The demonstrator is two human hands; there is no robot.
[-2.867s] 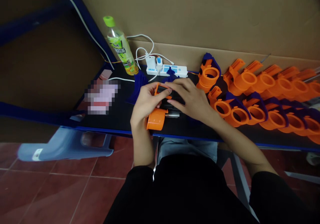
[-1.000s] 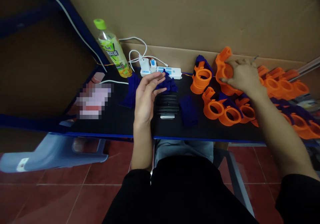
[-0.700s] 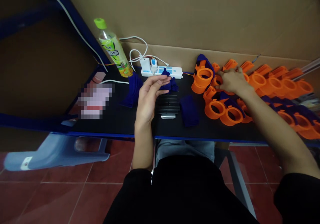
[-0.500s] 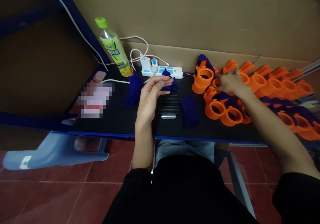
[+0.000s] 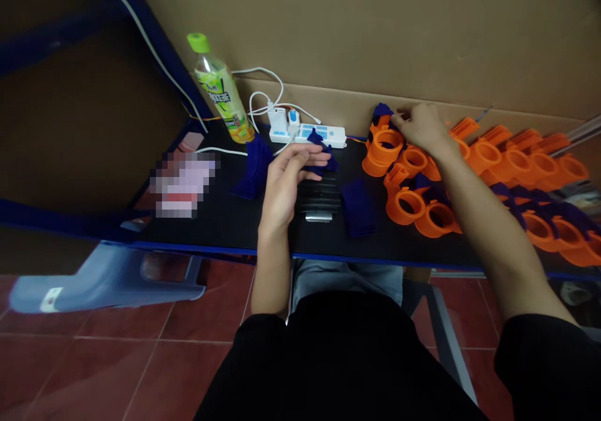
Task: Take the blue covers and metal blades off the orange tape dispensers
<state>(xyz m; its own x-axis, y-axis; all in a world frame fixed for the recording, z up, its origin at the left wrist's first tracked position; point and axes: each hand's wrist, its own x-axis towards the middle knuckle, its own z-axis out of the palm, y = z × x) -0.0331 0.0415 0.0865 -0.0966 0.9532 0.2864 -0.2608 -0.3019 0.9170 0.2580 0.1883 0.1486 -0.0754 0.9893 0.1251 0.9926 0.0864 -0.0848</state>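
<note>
My left hand (image 5: 286,183) hovers over a stack of black ribbed strips (image 5: 318,197), fingers stretched out and nothing in them. Just beyond its fingertips lies a crumpled dark blue piece (image 5: 323,147). My right hand (image 5: 422,127) is at the back row of orange ringed parts (image 5: 385,146), its fingers bent together beside the dark blue piece (image 5: 382,109) on the leftmost part. What those fingertips grip, if anything, is hidden. A flat dark blue stack (image 5: 357,208) lies right of the black strips, and more orange rings (image 5: 407,206) stand in front of my right forearm.
A green-capped bottle (image 5: 220,92) and a white power strip (image 5: 323,134) with cables stand along the cardboard wall. Upright dark blue pieces (image 5: 253,167) are left of my left hand. A blue plastic stool (image 5: 113,280) stands on the tiled floor at left.
My right hand has moved up and left from the orange rings to the dark blue piece on the leftmost part. My left hand stays nearly still. The view has shifted slightly.
</note>
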